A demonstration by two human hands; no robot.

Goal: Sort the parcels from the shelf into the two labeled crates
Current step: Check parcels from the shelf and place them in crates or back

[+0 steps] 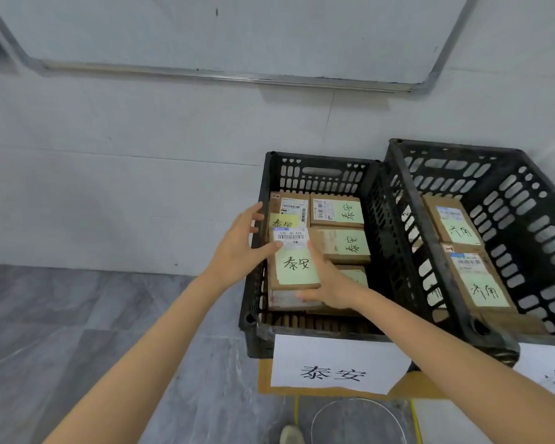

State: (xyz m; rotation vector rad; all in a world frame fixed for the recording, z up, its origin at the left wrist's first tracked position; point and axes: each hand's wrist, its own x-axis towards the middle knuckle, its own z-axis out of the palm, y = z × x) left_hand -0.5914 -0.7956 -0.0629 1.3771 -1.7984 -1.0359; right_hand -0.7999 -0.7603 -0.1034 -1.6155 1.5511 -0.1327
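A brown cardboard parcel (293, 262) with a barcode label and a green note reading 泰安 lies on top of other parcels in the left black crate (258, 331). My right hand (329, 288) grips its right side and near corner. My left hand (241, 248) rests its thumb on the parcel's left edge, fingers spread over the crate's left wall. The crate carries a white paper sign reading 泰安 (334, 366). Several more parcels (340, 209) with the same green note fill it. The right black crate (442, 251) holds parcels (476, 277) marked 济南.
Both crates stand side by side on the grey floor against a white wall. A whiteboard (225, 36) hangs on the wall above. A clear round rim (359, 418) and a shoe tip (290, 435) show at the bottom edge. Open floor lies to the left.
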